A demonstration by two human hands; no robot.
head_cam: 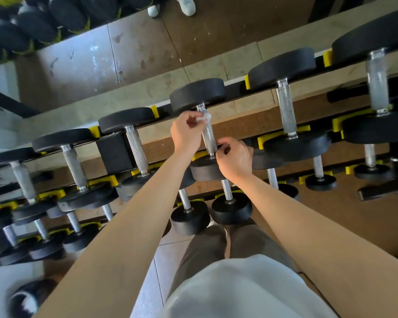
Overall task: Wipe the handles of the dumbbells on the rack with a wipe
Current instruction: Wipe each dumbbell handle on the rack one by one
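Note:
A black dumbbell with a knurled silver handle (208,134) lies on the top tier of the rack (239,131) in the middle of the head view. My left hand (186,131) pinches a small white wipe (202,117) against the far end of that handle, just below the far weight head (197,92). My right hand (234,157) has its fingers curled at the near end of the same handle, above the near weight head (205,171). Whether the right hand grips the handle or only touches it is unclear.
More dumbbells lie in a row on the top tier, left (133,145) and right (286,111), with smaller ones on the lower tiers (231,210). Yellow saddles (265,141) hold the heads. A mirror behind reflects weights and white shoes (186,4).

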